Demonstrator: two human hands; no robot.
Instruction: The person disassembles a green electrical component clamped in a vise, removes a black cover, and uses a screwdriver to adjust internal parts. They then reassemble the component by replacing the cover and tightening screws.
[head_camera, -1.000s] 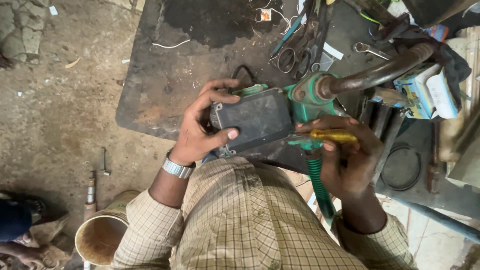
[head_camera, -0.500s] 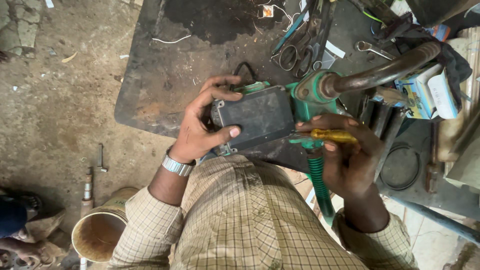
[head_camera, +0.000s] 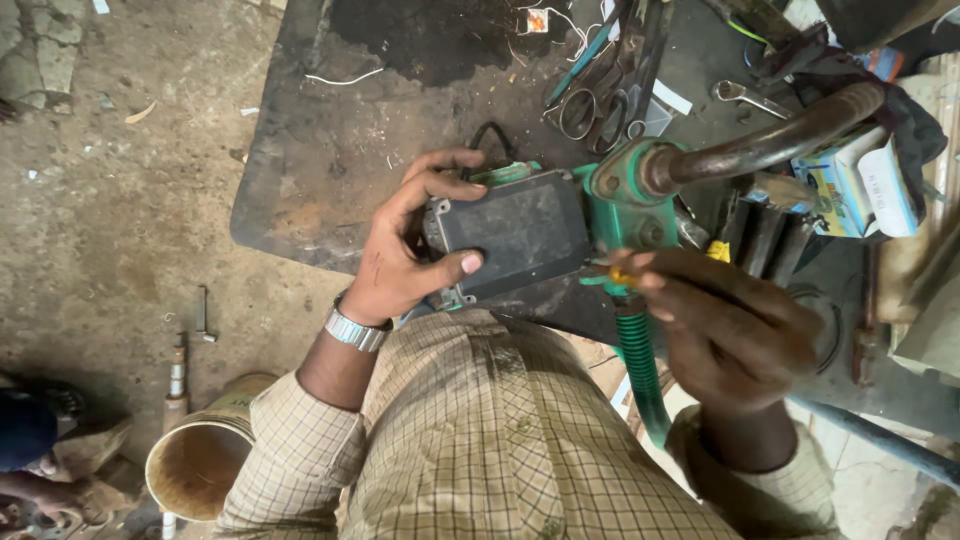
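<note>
Dark grey rectangular plastic-cased module is clamped by left hand, fingers wrapped round its edges, apparently to steady it against green metal vise on dark workbench. Yellow-handled tool is pinched in closed right hand beside it.

A dark, stained metal worktop carries steel scissors near its far edge, a silver spanner beside them and a small printed cardboard box. On the dirt floor stands a round open tin can, with a small metal bolt nearby
</note>
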